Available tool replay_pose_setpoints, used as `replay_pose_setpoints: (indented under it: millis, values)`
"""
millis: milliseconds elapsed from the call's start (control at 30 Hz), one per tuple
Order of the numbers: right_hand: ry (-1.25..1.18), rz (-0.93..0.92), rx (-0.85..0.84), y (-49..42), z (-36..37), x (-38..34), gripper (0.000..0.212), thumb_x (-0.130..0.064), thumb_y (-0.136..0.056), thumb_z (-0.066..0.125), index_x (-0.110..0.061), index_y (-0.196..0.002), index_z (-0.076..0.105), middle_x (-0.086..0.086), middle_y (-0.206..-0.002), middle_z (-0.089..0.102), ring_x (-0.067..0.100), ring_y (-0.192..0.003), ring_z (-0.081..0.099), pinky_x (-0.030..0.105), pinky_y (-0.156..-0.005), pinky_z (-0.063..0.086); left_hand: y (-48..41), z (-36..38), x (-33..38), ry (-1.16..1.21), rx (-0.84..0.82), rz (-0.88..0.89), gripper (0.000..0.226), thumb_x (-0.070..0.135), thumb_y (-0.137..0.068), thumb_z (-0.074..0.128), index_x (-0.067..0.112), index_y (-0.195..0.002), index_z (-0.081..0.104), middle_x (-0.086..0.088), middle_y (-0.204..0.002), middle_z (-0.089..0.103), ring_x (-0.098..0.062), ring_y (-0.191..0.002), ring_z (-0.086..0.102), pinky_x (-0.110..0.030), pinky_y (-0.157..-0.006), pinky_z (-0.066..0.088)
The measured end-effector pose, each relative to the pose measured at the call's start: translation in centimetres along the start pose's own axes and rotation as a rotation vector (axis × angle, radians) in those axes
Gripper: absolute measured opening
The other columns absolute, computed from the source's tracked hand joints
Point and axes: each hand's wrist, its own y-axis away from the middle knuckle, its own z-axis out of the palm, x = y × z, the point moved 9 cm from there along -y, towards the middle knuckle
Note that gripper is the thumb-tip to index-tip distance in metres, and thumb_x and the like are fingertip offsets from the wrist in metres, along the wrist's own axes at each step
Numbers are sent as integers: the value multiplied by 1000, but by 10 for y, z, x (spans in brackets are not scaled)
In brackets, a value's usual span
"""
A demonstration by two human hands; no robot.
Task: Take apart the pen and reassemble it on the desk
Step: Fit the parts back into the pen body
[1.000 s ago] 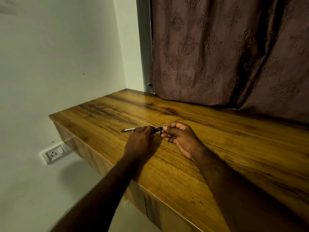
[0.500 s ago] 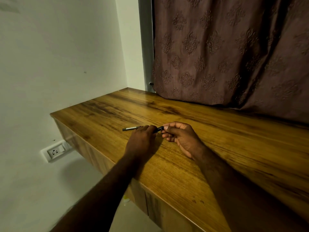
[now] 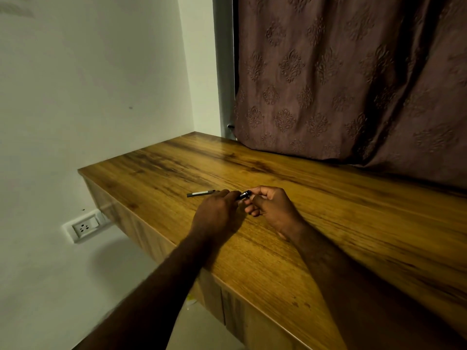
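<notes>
Head view looks down on a glossy wooden tabletop (image 3: 328, 210) with dark grain streaks, set in a corner between a white wall and a brown patterned curtain (image 3: 353, 77). A slim dark pen (image 3: 202, 193) lies nearly flat just above the tabletop, held between both hands near the front left part of the surface. The left hand (image 3: 217, 213) covers the middle of the pen, its fingers pressed together around the barrel, so the grey end sticks out to the left. The right hand (image 3: 273, 208) is curled, its fingers (image 3: 252, 198) pinching the black end of the pen that shows between the two hands. Both forearms reach in from the lower edge. A white wall socket (image 3: 84, 227) sits on the wall below the tabletop's left end.
</notes>
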Motion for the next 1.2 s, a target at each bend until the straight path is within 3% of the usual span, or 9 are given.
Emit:
replay_pose_setpoints:
  millis: [200,367,500,667,767,867,1033,1133,1200]
  values:
    - [91,7,-14,1,5,-1,24,5,-94,44,-5,-98,65,2,-79,69,12,-61,57,16,-51,44,1,-2,2,19,-10,8,24,34,-91,53,15,-101,62,-7,-81,64,-27,-73,59,-35,-60,45]
    - [99,4,96,-1,-5,2,22,5,-90,48,-1,-101,66,20,-88,70,17,-60,57,24,-48,43,1,-3,1,32,-22,-19,32,40,-92,43,14,-99,61,-7,-82,63,-27,-75,59,-37,-60,47]
    - [17,-62,272,3,-26,-6,22,5,-87,51,-11,-88,66,10,-79,68,13,-54,55,19,-43,40,1,-5,0,66,-36,-54,49,50,-89,30,14,-101,62,-8,-86,64,-27,-79,59,-36,-62,47]
    - [48,-123,234,4,-18,-13,27,9,-86,50,-11,-80,66,7,-75,66,1,-47,55,12,-42,39,0,-5,-1,61,-40,-65,50,50,-87,30,13,-99,62,-9,-85,64,-29,-79,59,-37,-62,47]
    - [81,-121,303,5,-27,-13,24,4,-86,56,-15,-79,67,1,-74,66,3,-54,58,13,-47,43,1,-6,-1,57,-42,-68,51,51,-87,31,16,-104,62,-7,-90,65,-27,-83,60,-36,-65,48]
    - [298,-113,417,5,-45,-14,15,-4,-85,61,-16,-86,70,-5,-78,66,10,-70,62,20,-61,46,1,-8,-6,76,-24,-124,60,54,-84,27,13,-115,58,-9,-101,66,-26,-91,60,-32,-72,46]
    - [708,-18,255,0,-24,-5,11,-12,-86,63,-15,-93,72,-2,-93,70,15,-87,63,22,-70,44,3,-10,-7,84,-20,-154,76,73,-82,15,11,-100,54,-9,-86,66,-25,-75,59,-30,-63,40]
    - [806,-15,269,0,-22,-5,6,-17,-84,67,-14,-86,72,4,-93,71,19,-86,63,25,-69,47,1,0,-15,35,-59,-163,42,48,-90,36,13,-100,57,-9,-91,66,-27,-82,60,-35,-68,44]
    - [819,3,295,-2,-26,-5,8,-18,-85,67,-12,-83,71,5,-92,70,19,-84,62,24,-65,41,-1,4,-18,25,-76,-165,37,40,-87,37,13,-101,59,-9,-95,67,-28,-86,60,-38,-72,45]
